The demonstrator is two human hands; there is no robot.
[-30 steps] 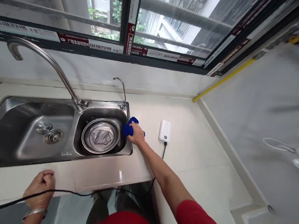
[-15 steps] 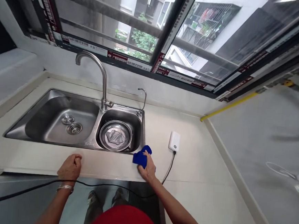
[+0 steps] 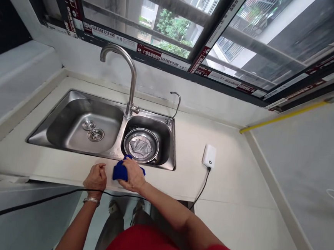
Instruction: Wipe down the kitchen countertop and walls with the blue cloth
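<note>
Right hand (image 3: 134, 175): clamped on blue cloth (image 3: 119, 171), counter's front edge (image 3: 65, 171); press flat (left hand (image 3: 96, 176) probably fisted).

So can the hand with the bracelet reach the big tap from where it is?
Probably yes. The left hand rests on the counter's front edge, and only the open sink basin lies between it and the tall tap. Nothing stands in the way, though the person would have to stretch over the sink.
</note>
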